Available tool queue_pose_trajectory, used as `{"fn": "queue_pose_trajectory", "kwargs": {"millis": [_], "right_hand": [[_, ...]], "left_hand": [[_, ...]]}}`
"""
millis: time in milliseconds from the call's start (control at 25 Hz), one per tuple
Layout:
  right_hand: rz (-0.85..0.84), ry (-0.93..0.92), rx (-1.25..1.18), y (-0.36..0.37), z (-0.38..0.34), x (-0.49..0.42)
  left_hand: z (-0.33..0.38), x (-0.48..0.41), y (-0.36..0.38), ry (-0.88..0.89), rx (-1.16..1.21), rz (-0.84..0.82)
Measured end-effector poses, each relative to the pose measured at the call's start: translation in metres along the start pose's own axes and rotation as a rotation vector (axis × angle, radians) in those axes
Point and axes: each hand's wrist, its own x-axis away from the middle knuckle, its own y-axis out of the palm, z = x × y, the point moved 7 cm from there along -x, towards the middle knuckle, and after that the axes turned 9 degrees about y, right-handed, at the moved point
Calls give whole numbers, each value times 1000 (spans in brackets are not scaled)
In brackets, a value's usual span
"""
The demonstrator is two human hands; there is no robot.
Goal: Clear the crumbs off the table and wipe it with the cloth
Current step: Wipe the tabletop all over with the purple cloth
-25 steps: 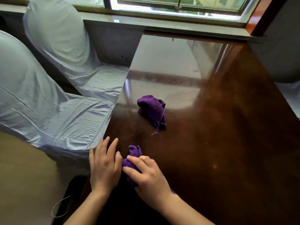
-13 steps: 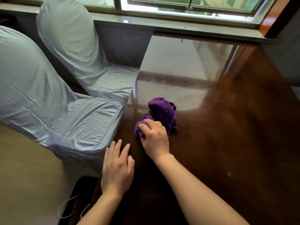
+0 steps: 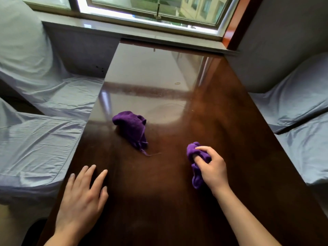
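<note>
left hand (image 3: 82, 197) flat, right hand (image 3: 212, 168) clenched.

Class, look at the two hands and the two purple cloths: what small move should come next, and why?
Probably sweep the right hand and its cloth onward across the table. It is bunched under the fingers, touching the wood, while the left hand lies flat and the second cloth lies loose mid-table.

left hand (image 3: 80, 201): bare, no ring | right hand (image 3: 213, 170): bare | forearms: uncovered, no sleeves visible
</note>
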Motion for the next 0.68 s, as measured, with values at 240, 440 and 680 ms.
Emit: {"fn": "queue_pose_trajectory", "kwargs": {"millis": [240, 440, 680], "right_hand": [[83, -10, 210, -17, 8, -3], [-74, -533, 531, 28, -1, 58], [171, -393, 676, -37, 57, -51]], "left_hand": [[26, -48, 0, -61, -2, -28], [56, -84, 33, -117, -24, -116], [50, -83, 38, -131, -31, -70]]}}
